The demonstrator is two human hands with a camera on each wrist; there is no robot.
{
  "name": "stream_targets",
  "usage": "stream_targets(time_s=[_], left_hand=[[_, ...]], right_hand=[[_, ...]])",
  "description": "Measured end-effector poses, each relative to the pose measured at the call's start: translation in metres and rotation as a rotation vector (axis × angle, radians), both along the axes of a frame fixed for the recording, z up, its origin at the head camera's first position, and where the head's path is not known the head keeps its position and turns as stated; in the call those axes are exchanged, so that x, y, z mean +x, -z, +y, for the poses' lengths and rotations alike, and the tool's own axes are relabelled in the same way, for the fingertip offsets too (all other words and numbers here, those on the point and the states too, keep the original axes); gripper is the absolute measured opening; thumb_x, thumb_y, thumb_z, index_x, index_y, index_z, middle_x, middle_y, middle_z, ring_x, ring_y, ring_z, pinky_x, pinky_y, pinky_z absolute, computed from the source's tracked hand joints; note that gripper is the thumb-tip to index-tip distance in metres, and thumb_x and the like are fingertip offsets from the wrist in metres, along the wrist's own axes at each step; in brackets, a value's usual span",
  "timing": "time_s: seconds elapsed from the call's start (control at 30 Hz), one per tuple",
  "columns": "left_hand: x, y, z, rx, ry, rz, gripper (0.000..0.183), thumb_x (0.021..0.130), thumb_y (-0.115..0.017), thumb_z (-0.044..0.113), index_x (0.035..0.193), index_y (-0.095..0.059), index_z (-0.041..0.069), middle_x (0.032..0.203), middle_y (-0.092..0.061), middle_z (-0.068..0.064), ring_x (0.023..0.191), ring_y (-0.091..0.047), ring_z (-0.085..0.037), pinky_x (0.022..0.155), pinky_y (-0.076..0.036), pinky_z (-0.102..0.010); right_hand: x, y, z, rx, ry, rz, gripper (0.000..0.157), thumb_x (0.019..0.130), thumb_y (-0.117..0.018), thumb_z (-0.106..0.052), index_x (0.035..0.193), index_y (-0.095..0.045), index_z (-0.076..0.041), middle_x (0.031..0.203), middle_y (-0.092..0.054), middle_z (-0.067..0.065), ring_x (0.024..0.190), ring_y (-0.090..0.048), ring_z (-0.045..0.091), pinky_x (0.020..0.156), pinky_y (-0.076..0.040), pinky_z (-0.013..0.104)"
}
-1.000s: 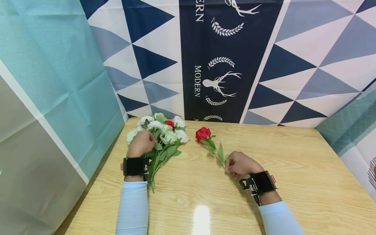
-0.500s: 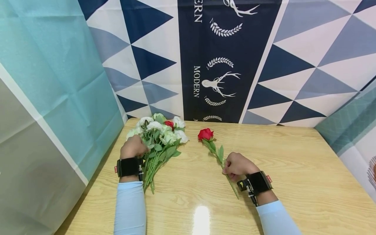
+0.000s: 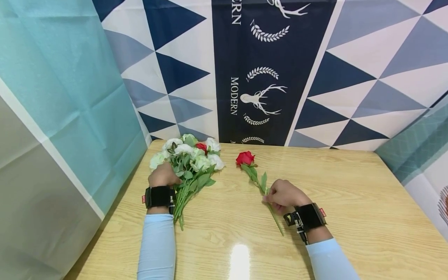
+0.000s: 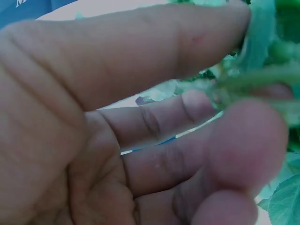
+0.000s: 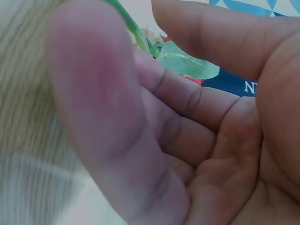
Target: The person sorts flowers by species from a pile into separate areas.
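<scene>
A bunch of artificial flowers (image 3: 201, 161), white and pale green with one red bloom, lies at the table's back left. My left hand (image 3: 162, 175) is at the left side of its stems. The left wrist view shows a green stem (image 4: 255, 79) between my curled fingers, with leaves around the fingertips. To the right, a single red rose (image 3: 245, 158) lies on the table, its stem slanting toward the front right. My right hand (image 3: 285, 193) is over that stem. Seen from the right wrist, the rose stem (image 5: 133, 26) passes at the fingertips, which stand apart.
Both flower groups are on a wooden table (image 3: 224, 210), with a strip of table between them. A patterned cloth (image 3: 185, 74) hangs behind the back edge. A blue and grey cloth (image 3: 70, 116) borders the left side. Both wrists wear black camera straps.
The rose shifted slightly right and more of its lower stem came into view as my right hand edged left. My left hand drew back left from the bunch, then moved in at the stems.
</scene>
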State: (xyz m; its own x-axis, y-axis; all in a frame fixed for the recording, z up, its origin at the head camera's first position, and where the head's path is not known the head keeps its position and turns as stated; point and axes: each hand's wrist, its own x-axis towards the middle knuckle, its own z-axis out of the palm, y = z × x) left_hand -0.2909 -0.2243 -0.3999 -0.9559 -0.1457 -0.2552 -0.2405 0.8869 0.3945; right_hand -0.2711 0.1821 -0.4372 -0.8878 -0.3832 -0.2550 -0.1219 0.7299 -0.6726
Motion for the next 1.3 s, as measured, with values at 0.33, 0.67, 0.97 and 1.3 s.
stream_targets(time_s=[0.33,0.67,0.97,1.3], left_hand=[[0.003,-0.006,0.000,-0.013,0.006,0.032,0.026,0.087,-0.064,0.013,0.061,-0.063,0.008,0.059,-0.060,-0.008,0.055,-0.059,-0.026,0.052,-0.048,-0.040],[0.006,-0.016,0.002,-0.033,0.006,0.079,0.014,0.090,-0.060,0.013,0.080,-0.063,0.004,0.083,-0.063,-0.017,0.069,-0.060,-0.032,0.056,-0.048,-0.044],[0.017,-0.033,0.005,-0.051,-0.078,0.233,0.033,0.095,-0.063,0.022,0.066,-0.051,0.011,0.075,-0.057,-0.015,0.066,-0.058,-0.034,0.056,-0.044,-0.045],[0.040,-0.056,0.016,-0.063,-0.113,0.478,0.038,0.096,-0.059,0.016,0.064,-0.040,0.013,0.059,-0.034,-0.004,0.052,-0.043,-0.025,0.047,-0.032,-0.037]], right_hand=[[0.000,-0.003,0.005,-0.030,0.037,-0.028,0.038,0.101,-0.067,-0.022,0.071,-0.065,0.000,0.059,-0.060,0.007,0.050,-0.058,0.017,0.052,-0.050,0.031],[0.001,-0.007,0.008,-0.056,0.039,-0.026,0.037,0.102,-0.065,-0.025,0.076,-0.064,0.002,0.062,-0.061,0.010,0.051,-0.059,0.019,0.052,-0.052,0.034],[0.000,-0.011,0.014,-0.055,0.023,0.034,0.037,0.103,-0.064,-0.026,0.078,-0.065,0.002,0.058,-0.058,0.010,0.046,-0.058,0.020,0.050,-0.055,0.037],[0.003,-0.020,0.018,-0.052,0.038,0.035,0.038,0.104,-0.062,-0.029,0.083,-0.065,0.002,0.057,-0.056,0.009,0.050,-0.055,0.018,0.054,-0.056,0.037]])
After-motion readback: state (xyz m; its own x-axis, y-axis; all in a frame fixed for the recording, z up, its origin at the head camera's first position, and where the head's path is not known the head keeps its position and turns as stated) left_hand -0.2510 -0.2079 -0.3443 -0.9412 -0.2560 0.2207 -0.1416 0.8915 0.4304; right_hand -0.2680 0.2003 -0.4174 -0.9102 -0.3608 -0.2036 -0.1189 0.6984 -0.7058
